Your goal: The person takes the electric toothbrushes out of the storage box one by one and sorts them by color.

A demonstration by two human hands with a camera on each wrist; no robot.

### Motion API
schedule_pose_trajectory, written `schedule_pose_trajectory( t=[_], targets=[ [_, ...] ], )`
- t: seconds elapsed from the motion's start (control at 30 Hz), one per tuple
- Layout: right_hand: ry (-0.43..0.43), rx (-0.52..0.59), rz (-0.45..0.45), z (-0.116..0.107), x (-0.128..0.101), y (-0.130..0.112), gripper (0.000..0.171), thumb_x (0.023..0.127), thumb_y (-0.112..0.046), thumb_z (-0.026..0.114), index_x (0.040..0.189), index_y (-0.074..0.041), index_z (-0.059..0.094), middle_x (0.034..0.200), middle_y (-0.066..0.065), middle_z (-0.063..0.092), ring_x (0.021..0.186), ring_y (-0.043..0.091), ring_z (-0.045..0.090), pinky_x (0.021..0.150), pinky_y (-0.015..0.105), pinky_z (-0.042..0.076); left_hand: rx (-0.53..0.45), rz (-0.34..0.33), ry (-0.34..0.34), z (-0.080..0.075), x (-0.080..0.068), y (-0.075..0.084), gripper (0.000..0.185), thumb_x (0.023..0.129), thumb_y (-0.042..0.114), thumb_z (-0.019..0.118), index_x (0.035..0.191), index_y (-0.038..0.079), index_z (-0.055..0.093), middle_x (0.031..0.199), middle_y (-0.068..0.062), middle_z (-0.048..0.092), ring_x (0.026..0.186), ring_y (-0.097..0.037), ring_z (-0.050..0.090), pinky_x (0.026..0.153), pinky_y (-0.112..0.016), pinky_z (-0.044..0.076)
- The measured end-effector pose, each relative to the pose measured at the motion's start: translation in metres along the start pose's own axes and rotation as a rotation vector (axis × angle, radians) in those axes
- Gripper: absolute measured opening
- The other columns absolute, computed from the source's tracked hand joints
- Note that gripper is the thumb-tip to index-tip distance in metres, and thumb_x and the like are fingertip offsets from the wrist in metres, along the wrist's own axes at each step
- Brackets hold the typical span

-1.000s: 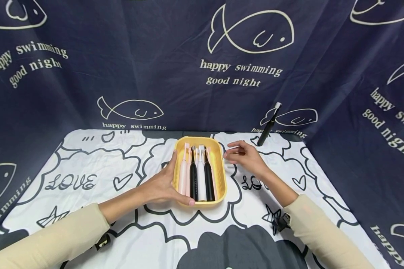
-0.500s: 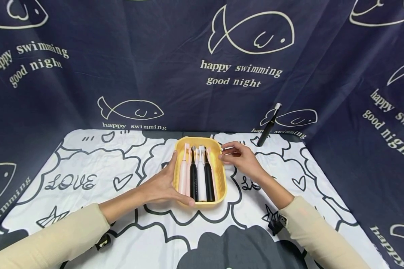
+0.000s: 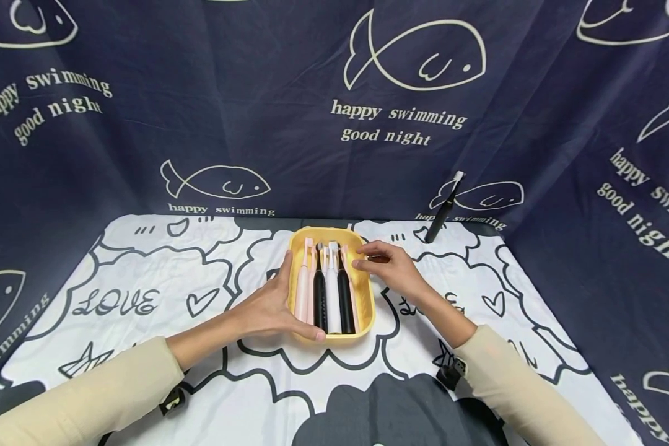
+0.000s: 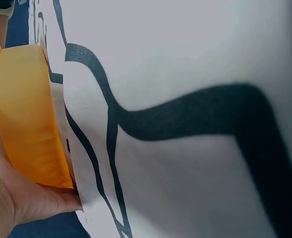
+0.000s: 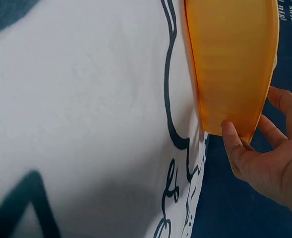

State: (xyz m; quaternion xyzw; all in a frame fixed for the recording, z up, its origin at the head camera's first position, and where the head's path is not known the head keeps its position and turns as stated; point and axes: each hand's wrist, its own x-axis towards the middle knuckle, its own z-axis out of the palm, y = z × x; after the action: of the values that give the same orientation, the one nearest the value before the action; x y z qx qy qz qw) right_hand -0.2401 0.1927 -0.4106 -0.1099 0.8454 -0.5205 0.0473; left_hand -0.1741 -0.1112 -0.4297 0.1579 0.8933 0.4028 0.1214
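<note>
A yellow plastic basket (image 3: 367, 310) holds several electric toothbrushes side by side, heads pointing away: pale pink (image 3: 303, 288), black (image 3: 319, 300), white (image 3: 332, 300) and another black one (image 3: 345, 300). My left hand (image 3: 262, 310) holds the basket's left side, thumb along the near rim; the left wrist view shows the thumb (image 4: 41, 203) around the yellow wall. Over the right rim, my right hand (image 3: 393, 266) reaches in near the brush heads, fingers loosely bent, pinching nothing visible. In the right wrist view, its fingers (image 5: 235, 146) are spread about the basket's far end.
One black toothbrush with a white head (image 3: 443, 214) stands upright at the back right of the table. The tabletop cloth (image 3: 161, 272) is white with black drawings. Dark blue fabric (image 3: 290, 124) with fish prints hangs around the back and sides.
My right hand has moved left and slightly nearer, from beside the basket to over its right rim. The left hand and the basket have stayed in place.
</note>
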Motion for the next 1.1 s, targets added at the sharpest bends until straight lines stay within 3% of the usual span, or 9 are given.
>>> schedule_pose_trajectory(
  t=[0.17,0.33,0.4,0.47,0.6,0.7,0.87,1.1],
  targets=[
    [-0.005,-0.006,0.019,0.005,0.000,0.001,0.038,0.099,-0.026,0.088,0.131,-0.006,0.080,0.131,0.011,0.080,0.107,0.017,0.071,0.087,0.024,0.057,0.014,-0.018,0.002,0.000,0.000,0.001,0.183,0.058,0.073,0.106,0.180,0.016,-0.019,0.179,-0.030,0.038,0.160,-0.042,0.049,0.130,-0.062,0.043],
    [-0.004,-0.079,0.039,0.011,0.000,0.001,0.036,0.096,-0.033,0.090,0.126,-0.014,0.084,0.095,0.000,0.069,0.084,0.014,0.057,0.073,0.026,0.050,0.046,-0.039,-0.001,0.000,0.000,0.001,0.184,0.057,0.075,0.105,0.180,0.016,-0.019,0.173,-0.033,0.046,0.155,-0.042,0.055,0.127,-0.061,0.047],
    [-0.001,-0.104,0.040,0.013,0.000,0.001,0.037,0.096,-0.035,0.089,0.126,-0.014,0.084,0.092,0.000,0.064,0.083,0.016,0.054,0.073,0.027,0.048,0.047,-0.039,-0.003,0.000,0.001,0.001,0.184,0.057,0.076,0.105,0.180,0.017,-0.020,0.173,-0.033,0.046,0.154,-0.042,0.056,0.126,-0.061,0.048],
    [-0.008,-0.117,0.049,0.016,0.000,0.001,0.039,0.096,-0.036,0.089,0.128,-0.015,0.084,0.100,0.002,0.068,0.089,0.018,0.056,0.077,0.029,0.049,0.042,-0.035,-0.005,0.000,0.001,0.001,0.184,0.058,0.075,0.105,0.180,0.017,-0.020,0.174,-0.033,0.045,0.154,-0.042,0.056,0.127,-0.061,0.047],
    [-0.047,-0.145,0.056,0.020,0.000,0.000,0.045,0.095,-0.040,0.089,0.132,-0.014,0.082,0.135,0.010,0.076,0.118,0.026,0.066,0.100,0.038,0.055,0.024,-0.029,-0.008,0.001,0.001,0.000,0.184,0.059,0.073,0.106,0.180,0.017,-0.021,0.176,-0.032,0.041,0.157,-0.042,0.053,0.128,-0.061,0.046],
    [-0.073,-0.201,0.047,0.022,0.000,-0.002,0.051,0.096,-0.045,0.087,0.135,-0.013,0.080,0.145,0.015,0.074,0.132,0.031,0.065,0.114,0.048,0.053,0.014,-0.029,-0.011,0.001,0.000,0.000,0.183,0.059,0.072,0.106,0.180,0.017,-0.021,0.178,-0.031,0.038,0.158,-0.042,0.051,0.129,-0.061,0.045],
    [-0.118,-0.324,0.050,0.024,0.001,-0.005,0.059,0.095,-0.053,0.085,0.135,-0.010,0.079,0.146,0.022,0.068,0.125,0.034,0.065,0.110,0.052,0.054,0.023,-0.044,-0.012,0.001,0.000,0.000,0.184,0.058,0.074,0.105,0.180,0.018,-0.021,0.179,-0.032,0.037,0.160,-0.043,0.049,0.130,-0.061,0.044],
    [-0.147,-0.361,0.071,0.026,0.002,-0.007,0.062,0.095,-0.054,0.087,0.135,-0.007,0.078,0.161,0.031,0.053,0.138,0.041,0.061,0.119,0.057,0.051,0.046,-0.060,-0.005,0.002,-0.001,0.001,0.184,0.057,0.077,0.104,0.180,0.021,-0.020,0.177,-0.035,0.038,0.159,-0.046,0.049,0.127,-0.063,0.046]
  ],
)
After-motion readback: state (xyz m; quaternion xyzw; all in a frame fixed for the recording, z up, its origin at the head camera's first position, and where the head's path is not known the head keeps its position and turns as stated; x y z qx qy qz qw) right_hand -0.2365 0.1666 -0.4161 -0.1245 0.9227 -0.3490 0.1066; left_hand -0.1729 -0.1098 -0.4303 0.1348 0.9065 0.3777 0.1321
